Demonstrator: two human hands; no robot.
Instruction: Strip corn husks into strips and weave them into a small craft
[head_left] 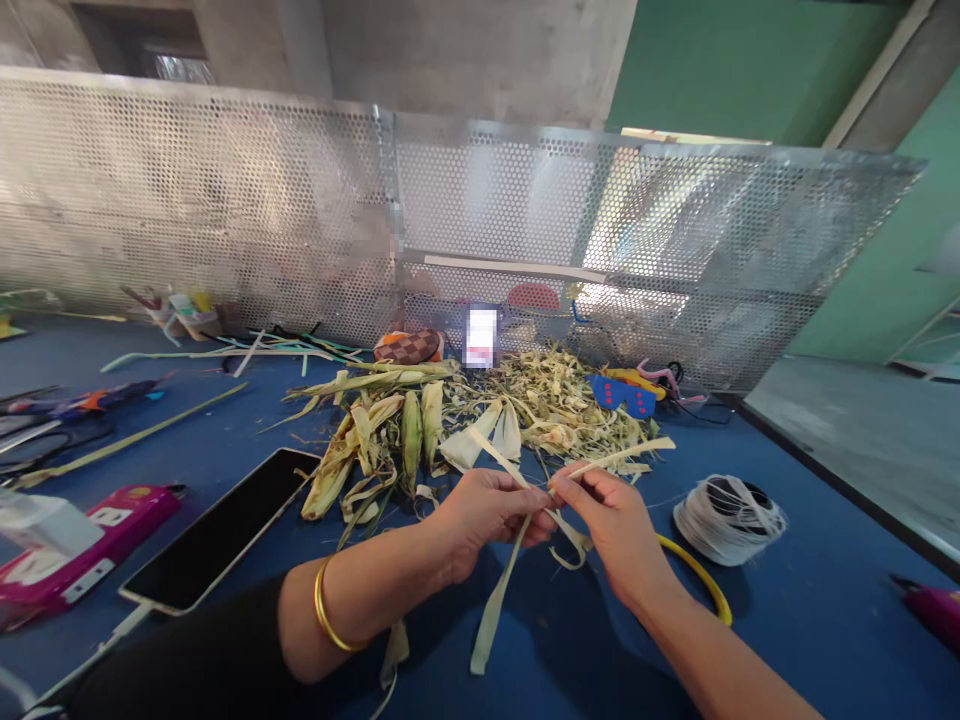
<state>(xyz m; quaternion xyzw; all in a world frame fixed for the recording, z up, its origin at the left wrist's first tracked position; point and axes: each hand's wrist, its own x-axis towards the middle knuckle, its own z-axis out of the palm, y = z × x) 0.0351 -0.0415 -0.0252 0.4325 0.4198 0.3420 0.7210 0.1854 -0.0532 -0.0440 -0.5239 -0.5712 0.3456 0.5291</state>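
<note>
Pale corn husk strips [496, 605] cross between my two hands above the blue table. My left hand [491, 510] is closed, pinching the strips where they cross; one end hangs down toward me. Fingers of my right hand [611, 520] pinch another husk strip [630, 452] that sticks out to the upper right. The fingertips of both hands almost meet, and the exact crossing is partly hidden behind them. Just beyond lie whole dried corn husks [411, 430] and a heap of shredded husk [559, 400].
A phone [225, 530] on a cable and a magenta power strip [97, 550] lie at left. To the right stand a spool of white string [729, 518] and a yellow ring [705, 575]. Blue glasses [624, 396] rest near the perforated metal screen [495, 200] at the back.
</note>
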